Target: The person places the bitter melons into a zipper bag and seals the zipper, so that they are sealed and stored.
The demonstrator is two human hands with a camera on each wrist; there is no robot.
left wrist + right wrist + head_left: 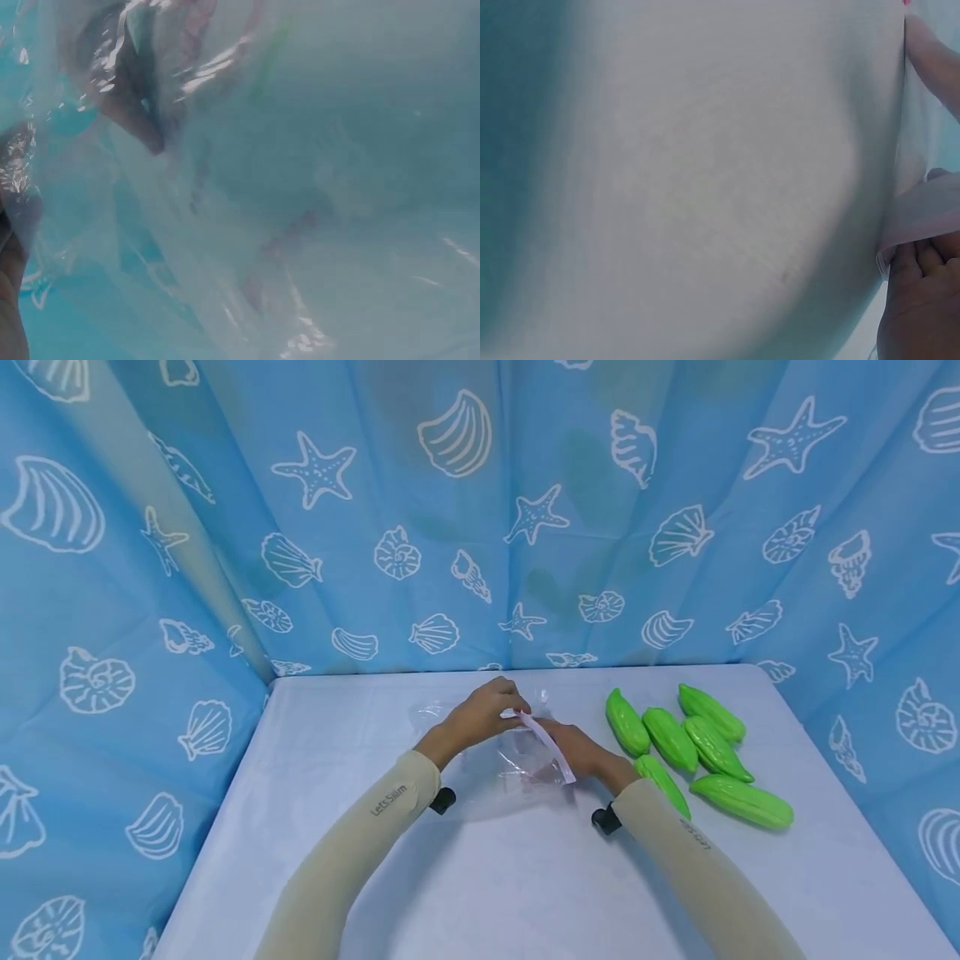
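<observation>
A clear plastic zip bag (491, 777) lies over the middle of the table, its mouth edged by a pale pinkish strip (553, 745). My left hand (486, 714) pinches the far end of that strip with bent fingers. My right hand (573, 747) reaches into the bag's mouth, its fingers partly hidden behind the strip and film. Through the film, the left wrist view shows a hand with extended fingers (139, 124). At the right edge of the right wrist view, a straight thumb (934, 64) stands apart from the fingers (922, 262) beside the strip (922, 214).
Several green bitter melons (670, 739) lie in a group on the right of the white-covered table (337, 752), close to the right forearm. A blue curtain (480, 510) with white shells and starfish hangs behind and at both sides. Black wrist cameras (442, 800) show below the sleeve cuffs.
</observation>
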